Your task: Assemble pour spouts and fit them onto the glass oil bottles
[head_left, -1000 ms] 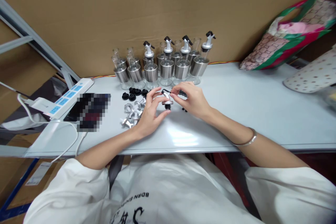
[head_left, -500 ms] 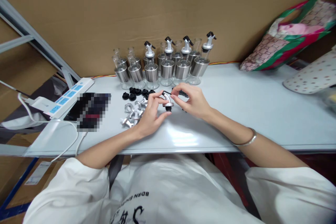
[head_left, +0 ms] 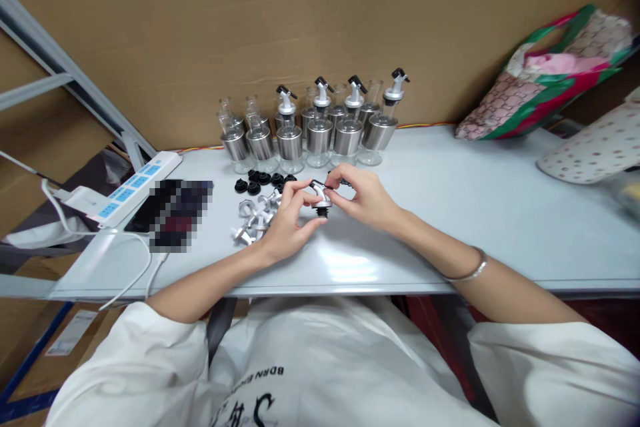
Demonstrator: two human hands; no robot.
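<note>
My left hand (head_left: 290, 221) is closed round a silver pour spout (head_left: 321, 195), thumb low beside its ribbed black stopper and fingers along its neck. At the spout's top sits a black flip cap (head_left: 317, 184). The fingertips of my right hand (head_left: 361, 195) pinch at this cap from the right. Left of the hands lie several loose silver spout pieces (head_left: 257, 217), partly hidden by my left hand. Behind them is a group of black rubber stoppers (head_left: 254, 187). More small black parts (head_left: 345, 177) show behind my right hand.
Glass bottles with steel sleeves (head_left: 290, 143) stand in rows at the back, several topped with spouts. To the left are a power strip (head_left: 135, 187), a pixelated dark device (head_left: 183, 217) and a white cable (head_left: 148, 260). A patterned bag (head_left: 525, 90) and a dotted white object (head_left: 595, 140) sit right.
The black cap now lies lower against the spout's top, with my right fingertips closer in to it. My left hand keeps its hold. The whole view has shifted slightly.
</note>
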